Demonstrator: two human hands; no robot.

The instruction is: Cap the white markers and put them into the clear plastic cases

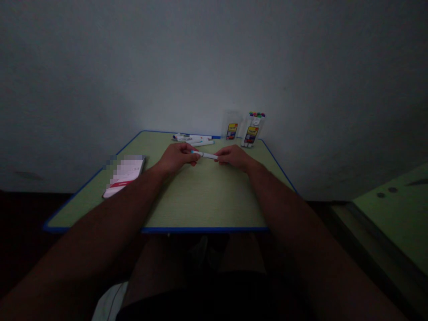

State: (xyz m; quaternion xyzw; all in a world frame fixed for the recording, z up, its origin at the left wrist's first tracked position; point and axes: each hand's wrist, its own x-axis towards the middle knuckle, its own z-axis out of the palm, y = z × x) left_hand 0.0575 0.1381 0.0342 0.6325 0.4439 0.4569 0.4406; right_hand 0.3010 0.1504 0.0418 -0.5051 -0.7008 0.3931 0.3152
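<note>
A white marker point(209, 155) with a light-blue left end is held level between my two hands, above the middle of the table. The fingers of my left hand point(177, 157) pinch its blue end. At the other end, my right hand point(233, 157) grips the white tip between thumb and fingers. Just behind my left hand, several loose white markers point(200, 143) lie in a small heap. Beyond my right hand stands a clear case filled with markers point(252, 130), their coloured ends up. Beside it is another clear case point(232, 129) with a yellow label, seemingly without markers.
The pale green table point(203, 205) has a blue edge and stands against a grey wall point(200, 67). On its left side lies a white and red flat item point(123, 177), partly blurred out. A pale green panel point(397, 209) is at the far right. The light is dim.
</note>
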